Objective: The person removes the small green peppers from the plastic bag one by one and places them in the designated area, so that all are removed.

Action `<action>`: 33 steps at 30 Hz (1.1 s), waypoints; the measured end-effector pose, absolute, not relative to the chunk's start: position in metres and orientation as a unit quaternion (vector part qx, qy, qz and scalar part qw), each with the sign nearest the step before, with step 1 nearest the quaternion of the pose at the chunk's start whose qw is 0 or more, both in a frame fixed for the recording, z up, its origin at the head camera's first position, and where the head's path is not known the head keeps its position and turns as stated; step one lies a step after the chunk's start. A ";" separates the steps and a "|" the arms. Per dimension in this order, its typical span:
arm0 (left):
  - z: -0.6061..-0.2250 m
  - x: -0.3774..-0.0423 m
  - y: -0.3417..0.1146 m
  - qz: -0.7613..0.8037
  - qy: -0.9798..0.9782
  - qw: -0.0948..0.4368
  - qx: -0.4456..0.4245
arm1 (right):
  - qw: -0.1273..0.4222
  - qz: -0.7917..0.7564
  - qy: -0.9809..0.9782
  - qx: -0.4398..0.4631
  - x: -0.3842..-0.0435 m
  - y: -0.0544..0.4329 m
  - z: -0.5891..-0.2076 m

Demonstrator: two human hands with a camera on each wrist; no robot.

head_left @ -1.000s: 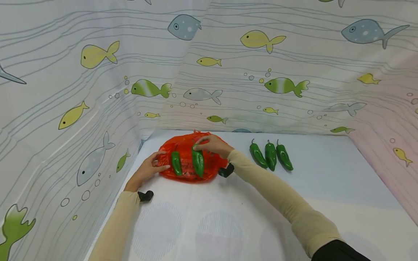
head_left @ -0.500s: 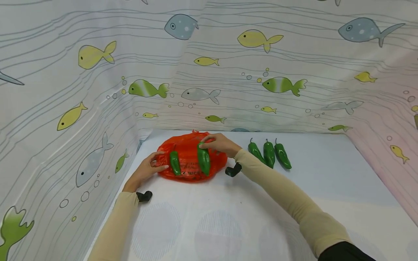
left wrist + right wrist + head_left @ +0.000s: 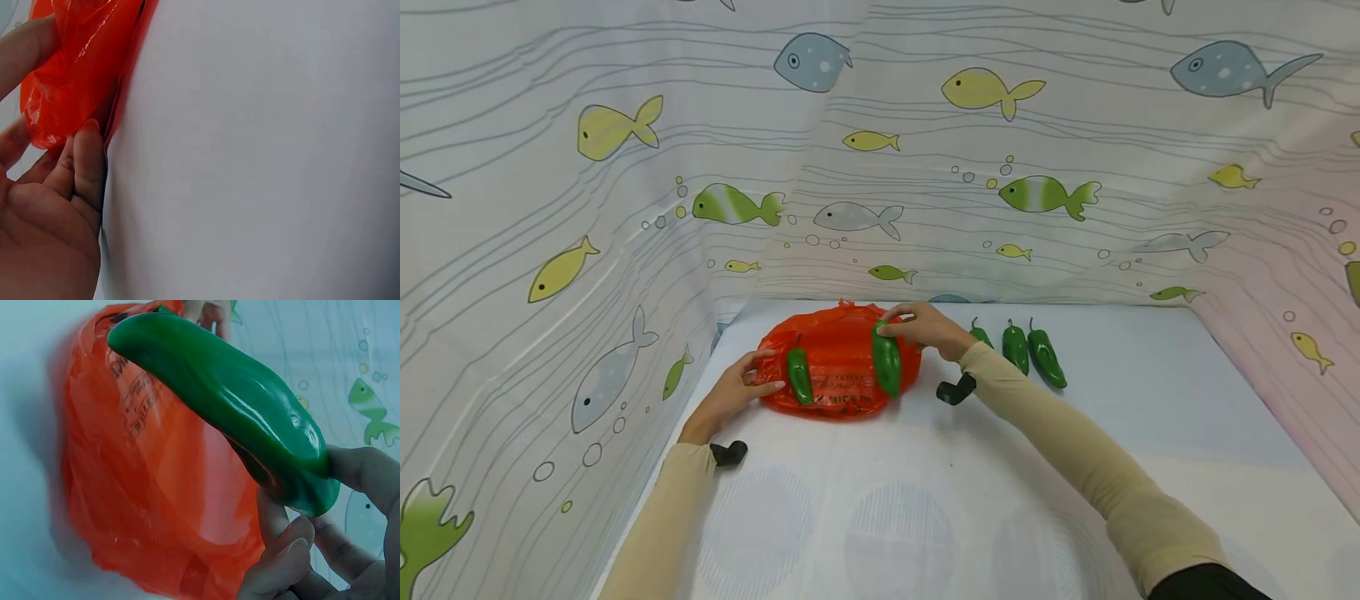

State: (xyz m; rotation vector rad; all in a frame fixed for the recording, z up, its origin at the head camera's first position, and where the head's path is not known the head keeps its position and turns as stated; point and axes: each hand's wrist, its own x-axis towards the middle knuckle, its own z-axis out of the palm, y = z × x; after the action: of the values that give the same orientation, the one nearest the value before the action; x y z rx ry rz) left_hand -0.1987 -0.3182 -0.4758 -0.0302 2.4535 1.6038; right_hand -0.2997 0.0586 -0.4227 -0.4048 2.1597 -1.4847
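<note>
A red plastic bag (image 3: 842,375) with dark print lies on the white table. My left hand (image 3: 730,396) holds the bag's left edge; in the left wrist view, thin red plastic sits between the thumb and the curled fingers. Above the bag's right part, my right hand (image 3: 928,329) pinches a green chili pepper (image 3: 887,362) by its upper end. That pepper (image 3: 231,394) is smooth and glossy in the right wrist view, its tip pointing away from the fingers. Another green chili pepper (image 3: 800,377) lies on the bag's left part, near my left hand.
Right of the bag lie three more green chili peppers (image 3: 1046,360) in a row, the leftmost partly behind my right hand and sleeve. Fish-printed cloth (image 3: 925,242) rises behind the table (image 3: 1135,392) and along both sides.
My right hand has carried the pinched pepper rightward across the bag, from its middle to its right part. My left hand keeps its place at the bag's left edge.
</note>
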 end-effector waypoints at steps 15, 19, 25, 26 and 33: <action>-0.498 -0.210 -0.328 0.547 0.831 0.101 -0.013 | 0.207 -0.536 0.807 -0.137 -0.297 0.107 -0.421; -0.505 -0.212 -0.332 0.548 0.832 0.089 0.000 | 0.204 -0.541 0.806 -0.129 -0.296 0.116 -0.422; -0.505 -0.211 -0.332 0.550 0.831 0.082 0.007 | 0.195 -0.537 0.811 -0.125 -0.292 0.132 -0.422; -0.505 -0.211 -0.332 0.547 0.833 0.082 0.007 | 0.193 -0.538 0.811 -0.125 -0.292 0.134 -0.422; -0.503 -0.209 -0.331 0.538 0.839 0.084 0.008 | 0.191 -0.554 0.804 -0.100 -0.289 0.151 -0.424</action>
State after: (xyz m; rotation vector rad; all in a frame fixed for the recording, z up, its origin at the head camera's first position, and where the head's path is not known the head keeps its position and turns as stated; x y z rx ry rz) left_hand -0.2092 -0.3311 -0.5031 0.0224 2.5029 1.6035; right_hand -0.2889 0.1512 -0.4244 -0.2800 2.2590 -1.5554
